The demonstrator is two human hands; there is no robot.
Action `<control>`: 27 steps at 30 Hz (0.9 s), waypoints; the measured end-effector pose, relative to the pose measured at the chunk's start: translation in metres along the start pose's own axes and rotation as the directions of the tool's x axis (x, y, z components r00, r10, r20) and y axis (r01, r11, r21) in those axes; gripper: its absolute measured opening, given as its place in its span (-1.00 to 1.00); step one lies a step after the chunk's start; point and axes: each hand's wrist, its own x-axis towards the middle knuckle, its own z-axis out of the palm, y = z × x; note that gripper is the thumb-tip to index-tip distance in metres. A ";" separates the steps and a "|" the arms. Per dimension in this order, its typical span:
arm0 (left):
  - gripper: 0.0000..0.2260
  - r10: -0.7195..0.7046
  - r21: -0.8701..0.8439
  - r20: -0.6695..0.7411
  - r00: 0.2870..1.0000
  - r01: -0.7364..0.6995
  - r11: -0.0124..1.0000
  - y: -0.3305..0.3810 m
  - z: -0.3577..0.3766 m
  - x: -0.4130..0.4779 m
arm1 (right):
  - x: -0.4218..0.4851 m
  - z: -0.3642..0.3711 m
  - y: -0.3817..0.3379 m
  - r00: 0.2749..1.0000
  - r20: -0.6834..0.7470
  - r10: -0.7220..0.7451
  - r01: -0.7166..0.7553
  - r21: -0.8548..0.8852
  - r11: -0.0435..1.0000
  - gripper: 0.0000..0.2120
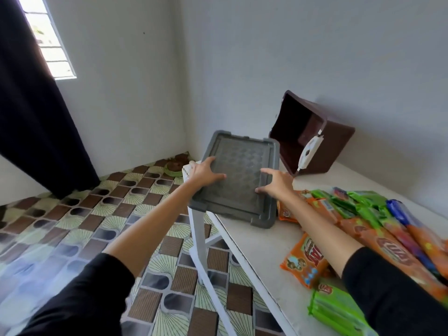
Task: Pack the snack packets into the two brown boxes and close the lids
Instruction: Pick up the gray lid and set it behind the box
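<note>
A grey lid (238, 183) lies at the far left corner of the white table (261, 243), part of it over the edge. My left hand (203, 173) rests flat on the lid's left side with fingers spread. My right hand (276, 184) presses its right side, thumb and fingers apart. One brown box (312, 132) stands tipped on its side behind the lid, empty, with its opening turned toward me and a white latch (310, 150) hanging from its rim. Orange and green snack packets (358, 224) lie heaped on the table to the right. I see only one brown box.
A wall runs close behind the table. The table's left edge drops to a patterned tile floor (97, 226). A dark curtain (31, 117) hangs by a window at the left. A small green dish (173, 169) sits on the floor in the corner.
</note>
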 end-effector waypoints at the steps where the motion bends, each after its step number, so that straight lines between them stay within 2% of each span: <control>1: -0.30 0.030 -0.021 -0.033 0.999 -0.031 0.999 0.006 -0.005 -0.003 | -0.005 -0.007 -0.006 0.999 -0.047 0.001 0.001 0.045 0.999 -0.32; 3: -0.29 0.081 -0.075 -0.102 0.991 -0.089 0.993 0.022 -0.016 -0.009 | -0.015 -0.026 -0.016 0.987 -0.159 -0.005 0.027 0.138 0.990 -0.31; 5: -0.28 0.284 -0.070 -0.138 0.949 -0.295 0.953 0.084 -0.010 -0.032 | -0.049 -0.084 0.007 0.936 -0.351 0.033 0.031 0.176 0.984 -0.30; 6: -0.28 0.315 -0.082 -0.177 0.932 -0.333 0.939 0.091 -0.014 -0.035 | -0.047 -0.092 0.005 0.921 -0.390 0.019 0.052 0.172 0.984 -0.29; 8: -0.29 0.480 -0.077 -0.190 0.856 -0.501 0.862 0.153 0.007 -0.059 | -0.074 -0.143 0.041 0.836 -0.545 0.061 0.019 0.141 0.990 -0.29; 11: -0.27 0.506 -0.070 -0.255 0.824 -0.537 0.840 0.163 0.011 -0.059 | -0.073 -0.157 0.042 0.800 -0.600 0.017 0.057 0.104 0.993 -0.28; 16: -0.23 0.500 -0.006 -0.281 0.819 -0.523 0.852 0.169 0.016 -0.057 | -0.077 -0.176 0.040 0.796 -0.604 -0.044 0.077 0.028 0.997 -0.27; 20: -0.20 0.634 0.028 -0.208 0.745 -0.643 0.765 0.248 0.060 -0.103 | -0.130 -0.242 0.100 0.696 -0.718 0.016 -0.025 -0.002 1.000 -0.29; 27: -0.21 0.755 -0.090 -0.154 0.638 -0.770 0.632 0.371 0.157 -0.207 | -0.248 -0.331 0.216 0.581 -0.805 0.122 -0.194 0.009 0.981 -0.28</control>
